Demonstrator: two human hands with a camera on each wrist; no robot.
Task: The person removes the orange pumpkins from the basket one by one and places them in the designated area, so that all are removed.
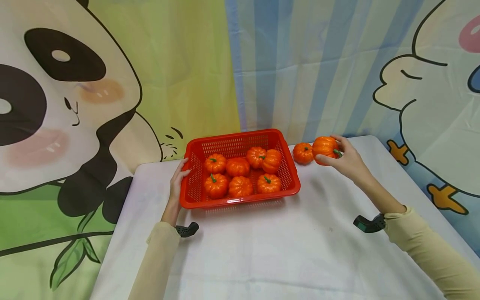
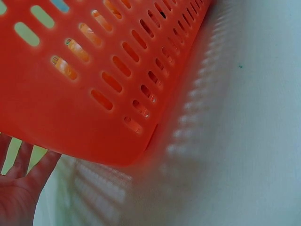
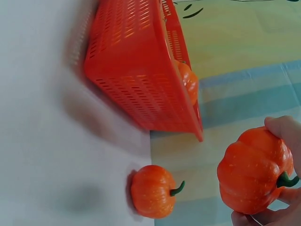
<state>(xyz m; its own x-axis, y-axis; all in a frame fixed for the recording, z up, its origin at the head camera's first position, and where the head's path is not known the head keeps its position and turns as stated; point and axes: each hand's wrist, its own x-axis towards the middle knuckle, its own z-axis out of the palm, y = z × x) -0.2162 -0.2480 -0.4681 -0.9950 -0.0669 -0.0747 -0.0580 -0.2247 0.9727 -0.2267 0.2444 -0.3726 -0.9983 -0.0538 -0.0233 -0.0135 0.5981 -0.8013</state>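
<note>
The right hand (image 1: 348, 158) grasps an orange pumpkin (image 1: 323, 148) in the air, around three o'clock from the red basket (image 1: 240, 201); a second pumpkin (image 1: 303, 153) lies on the counter (image 1: 262, 254) at its nine o'clock. The left hand (image 1: 176, 181), fingers extended, touches the basket's nine o'clock rim. Seven pumpkins (image 1: 241, 187) sit inside

Looks like a booth — cartoon curtains (image 1: 285, 75), draped table (image 1: 243, 254).
</note>
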